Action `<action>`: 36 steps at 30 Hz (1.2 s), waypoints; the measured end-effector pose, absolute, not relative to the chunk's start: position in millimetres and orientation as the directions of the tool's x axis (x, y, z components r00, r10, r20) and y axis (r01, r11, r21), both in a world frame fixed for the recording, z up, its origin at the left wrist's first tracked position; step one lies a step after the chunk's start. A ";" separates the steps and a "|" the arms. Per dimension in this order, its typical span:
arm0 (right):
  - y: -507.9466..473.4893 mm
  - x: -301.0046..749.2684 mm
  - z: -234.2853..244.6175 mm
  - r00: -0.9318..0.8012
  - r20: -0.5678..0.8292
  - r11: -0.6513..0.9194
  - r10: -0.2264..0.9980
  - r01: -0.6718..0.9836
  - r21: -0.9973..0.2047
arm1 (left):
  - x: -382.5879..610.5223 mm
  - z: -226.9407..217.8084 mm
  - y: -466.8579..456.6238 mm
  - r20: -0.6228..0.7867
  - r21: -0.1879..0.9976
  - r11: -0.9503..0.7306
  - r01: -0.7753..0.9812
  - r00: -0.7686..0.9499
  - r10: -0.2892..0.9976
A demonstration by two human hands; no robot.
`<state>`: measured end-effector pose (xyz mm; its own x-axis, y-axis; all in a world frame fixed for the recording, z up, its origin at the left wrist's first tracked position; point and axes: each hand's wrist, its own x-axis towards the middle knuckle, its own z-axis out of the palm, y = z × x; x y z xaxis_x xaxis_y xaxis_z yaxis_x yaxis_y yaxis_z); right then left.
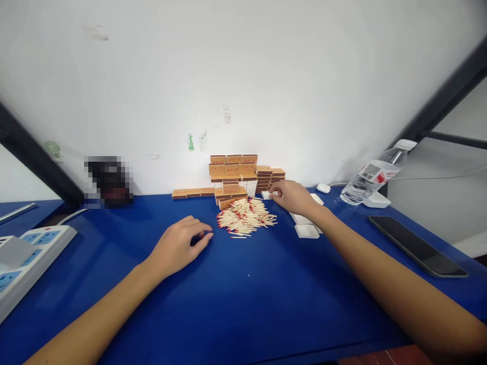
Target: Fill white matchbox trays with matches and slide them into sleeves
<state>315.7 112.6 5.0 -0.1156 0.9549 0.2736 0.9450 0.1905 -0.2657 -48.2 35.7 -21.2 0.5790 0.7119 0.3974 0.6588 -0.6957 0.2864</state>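
My left hand (181, 246) rests on the blue table with nothing in it, its fingers bent and the thumb apart from them. To its right lies a heap of red-tipped matches (247, 215). Behind the heap, stacked matchboxes (233, 170) stand against the wall. My right hand (292, 196) is at the right end of the stack, thumb and fingers closed on a small white matchbox tray (266, 195). The fingers partly cover this tray. More white trays (306, 231) lie under and beside my right wrist.
On the right are a tilted water bottle (375, 172), a white earphone case (323, 188) and a black phone (416, 244). A power strip (49, 243) sits at the left edge. A row of matchboxes (193, 193) runs along the wall. Dark metal bars (449, 96) slope at both sides.
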 end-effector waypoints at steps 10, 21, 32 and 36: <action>84.2 312.3 21.9 -0.304 0.205 0.338 0.930 0.928 -0.154 | -46.7 -20.6 32.7 0.414 0.326 -0.687 0.649 0.555 0.721; -29.1 221.8 10.8 -0.651 0.082 0.637 0.755 0.697 -0.330 | -21.4 -16.4 3.5 0.348 0.362 -0.740 0.567 0.654 0.671; 65.2 264.0 13.7 -0.471 0.219 0.515 0.855 0.824 -0.238 | -13.3 -26.5 2.6 0.338 0.325 -0.746 0.581 0.666 0.665; 68.7 258.3 6.5 -0.499 0.199 0.534 0.843 0.818 -0.212 | -13.9 -29.3 3.7 0.336 0.322 -0.755 0.571 0.677 0.655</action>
